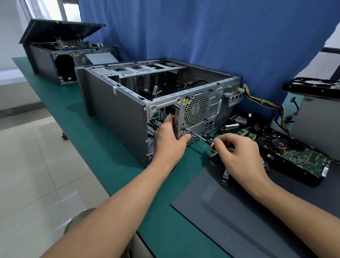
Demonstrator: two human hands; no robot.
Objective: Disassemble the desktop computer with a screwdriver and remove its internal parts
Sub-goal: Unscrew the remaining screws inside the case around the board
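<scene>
Desktop cases are sitting two to the green mat (100,149): the near desktop case (122,116) is lying on its side, open at the top, and the far desktop case (46,65) is standing behind it with its lid propped up. One grey side panel (259,225) and one hard drive (299,157) are lying to the right. The left hand (170,139) is gripping the near desktop case's rear edge, fingers curled inside and thumb outside. The right hand (239,156) is curling tightly round one screwdriver (203,139), whose tip is meeting the rear panel beside the left thumb.
</scene>
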